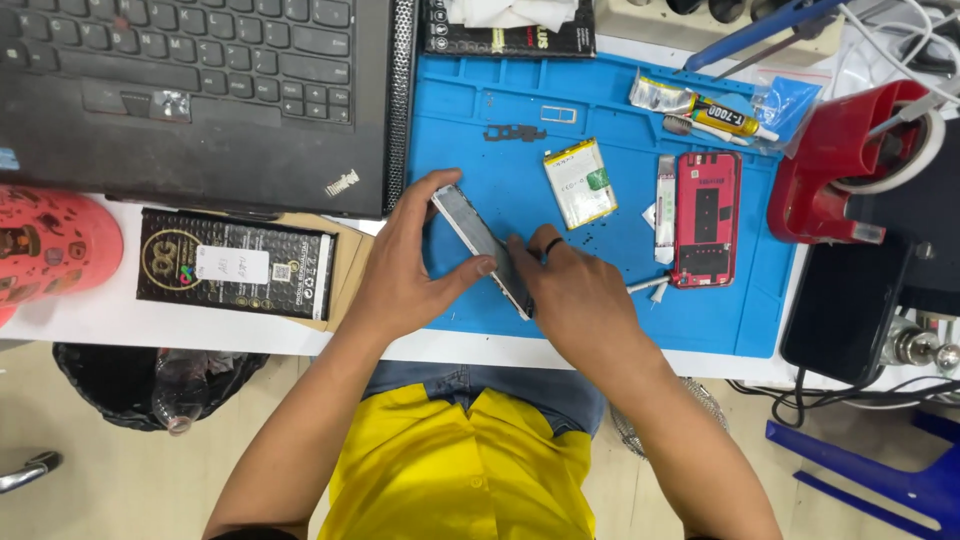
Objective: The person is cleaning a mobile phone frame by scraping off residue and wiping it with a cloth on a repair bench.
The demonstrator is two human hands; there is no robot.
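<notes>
While pinched by its long edges, phone body [483,248] tilted on edge above blue repair mat [610,310]. Left hand [405,265] fingertips clamp upper end; right hand [575,290] grips lower end, ring on one finger. Judged light, stiff, thin, glass-fragile, slippery: edges only. Forearms converge, wrists low. Loose battery [580,182], red back cover [706,218] just beside.

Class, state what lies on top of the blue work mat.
On the blue mat: a battery, a red phone shell, a glue tube. Both hands hide the mat beneath them.
</notes>
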